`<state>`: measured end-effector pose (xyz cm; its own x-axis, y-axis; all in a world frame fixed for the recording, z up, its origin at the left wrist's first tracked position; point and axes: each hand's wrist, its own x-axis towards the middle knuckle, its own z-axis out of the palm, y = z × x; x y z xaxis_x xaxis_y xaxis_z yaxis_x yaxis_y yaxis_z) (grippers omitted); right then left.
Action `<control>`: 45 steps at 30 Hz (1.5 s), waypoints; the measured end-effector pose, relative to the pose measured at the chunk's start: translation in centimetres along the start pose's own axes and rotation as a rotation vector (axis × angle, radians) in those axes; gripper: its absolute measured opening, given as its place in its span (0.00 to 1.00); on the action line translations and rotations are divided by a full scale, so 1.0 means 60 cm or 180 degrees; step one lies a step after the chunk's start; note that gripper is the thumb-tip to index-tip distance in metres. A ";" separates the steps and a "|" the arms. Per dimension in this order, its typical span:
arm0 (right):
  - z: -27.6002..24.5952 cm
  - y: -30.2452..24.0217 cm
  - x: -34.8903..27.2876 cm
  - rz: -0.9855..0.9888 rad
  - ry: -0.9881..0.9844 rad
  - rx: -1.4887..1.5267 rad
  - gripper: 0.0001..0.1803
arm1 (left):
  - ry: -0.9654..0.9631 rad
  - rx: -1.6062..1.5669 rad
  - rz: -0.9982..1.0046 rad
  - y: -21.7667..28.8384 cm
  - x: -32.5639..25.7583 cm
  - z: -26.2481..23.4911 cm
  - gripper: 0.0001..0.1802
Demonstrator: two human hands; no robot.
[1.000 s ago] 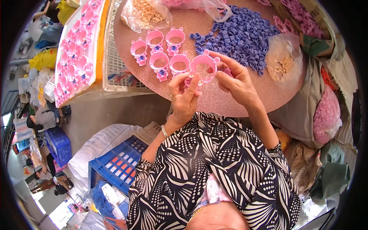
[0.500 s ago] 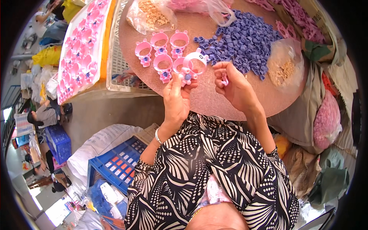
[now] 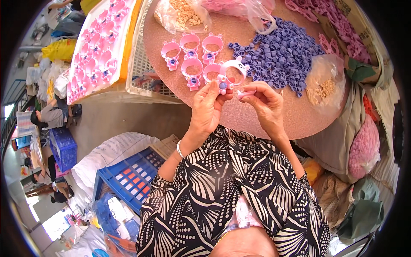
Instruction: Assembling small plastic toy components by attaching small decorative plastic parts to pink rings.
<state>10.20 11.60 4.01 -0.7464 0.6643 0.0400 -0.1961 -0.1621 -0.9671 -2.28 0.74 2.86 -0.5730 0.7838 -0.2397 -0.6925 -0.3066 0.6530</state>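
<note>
Between the thumb and fingers of my left hand (image 3: 205, 109) is a pink and white plastic animal figure (image 3: 223, 85) with a large ring for a head and a blue dot on its body. My right hand (image 3: 268, 107) pinches a small pink plastic piece (image 3: 244, 94) just to the right of the figure's body, close to it; whether they touch I cannot tell. Several pink ring-headed figures (image 3: 193, 81) with blue parts lie on the round table (image 3: 231, 118) beyond my left hand. A heap of small blue plastic parts (image 3: 278, 53) spreads beyond my right hand.
Clear bags of small beige pieces lie at the table's far left (image 3: 184, 15) and right (image 3: 322, 91). A tray of pink figures (image 3: 100, 47) rests on a white crate (image 3: 143, 83) at the left. Pink parts (image 3: 342, 30) fill a sack at the far right. A blue crate (image 3: 128, 182) stands below.
My right hand has come in toward the figure, bringing the small pink piece beside its body. My left hand still holds the figure. The whole view has shifted slightly.
</note>
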 end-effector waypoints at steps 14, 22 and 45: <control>-0.004 0.007 -0.003 -0.1489 0.0225 -0.1578 0.12 | -0.0314 0.0724 0.0584 -0.015 -0.011 0.007 0.19; 0.013 -0.015 0.001 -0.0827 0.0374 -0.1599 0.12 | -0.0101 0.2908 0.1194 0.013 -0.026 0.017 0.17; 0.033 -0.011 0.349 -0.2074 -0.0200 -0.3039 0.09 | 0.0756 0.0197 0.1603 0.080 0.013 -0.027 0.13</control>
<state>-6.54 24.19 5.96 -0.7160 0.3776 0.5872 -0.0150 0.8325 -0.5538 -6.77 -0.98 4.64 -0.9143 0.4032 -0.0379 -0.2848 -0.5738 0.7679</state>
